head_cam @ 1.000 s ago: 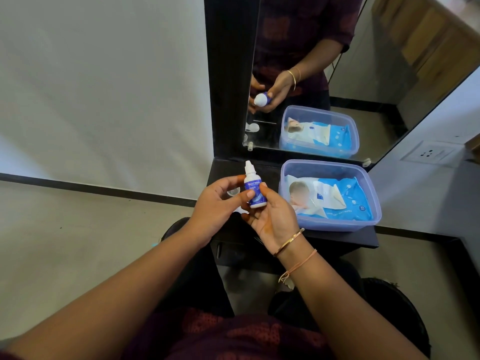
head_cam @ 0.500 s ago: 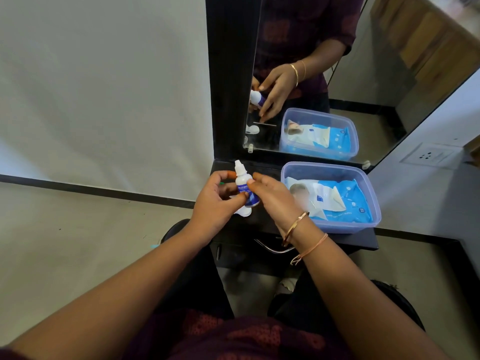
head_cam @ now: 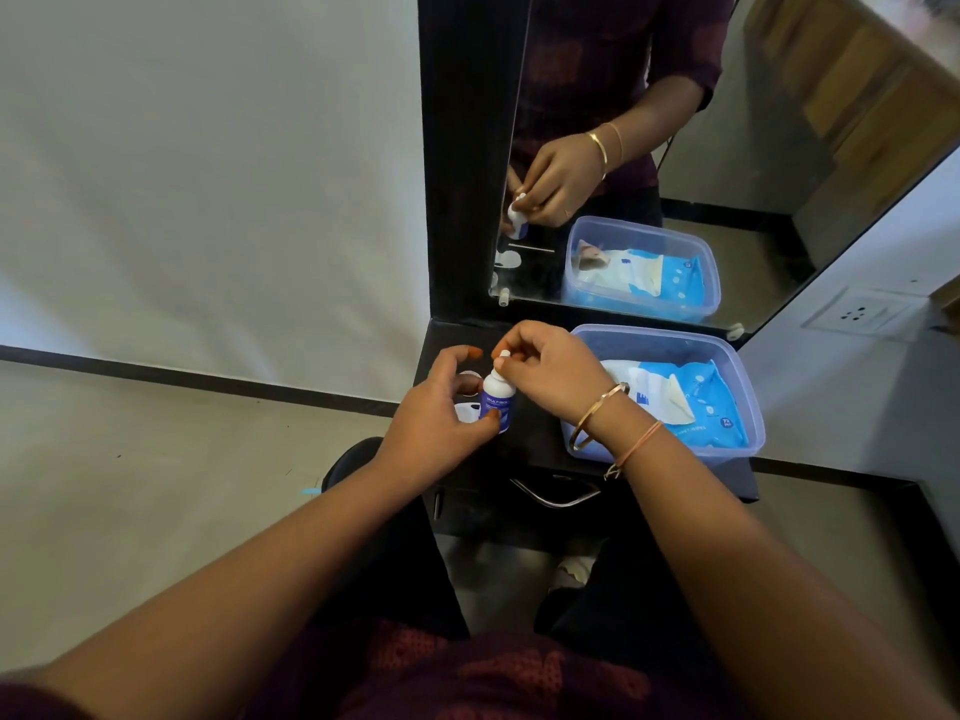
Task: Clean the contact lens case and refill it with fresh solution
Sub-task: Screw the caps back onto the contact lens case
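The left hand (head_cam: 436,423) grips an upright bottle (head_cam: 497,402) over the dark surface (head_cam: 540,444). The right hand (head_cam: 556,374) pinches its white cap (head_cam: 503,362). A white case (head_cam: 466,412) lies partly hidden behind the left hand. At the right, a tub (head_cam: 750,392) holds a wipes pack (head_cam: 701,407), below a mirror (head_cam: 753,148).

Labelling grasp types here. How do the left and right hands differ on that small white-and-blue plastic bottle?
The left hand grips the small white-and-blue plastic bottle round its blue-labelled body; the right hand pinches the white cap on top. The left hand sits lower, at the side; the right hand is above it. The right wrist wears a metal bangle and a thread band; the left wrist is bare. Both hold the same bottle.
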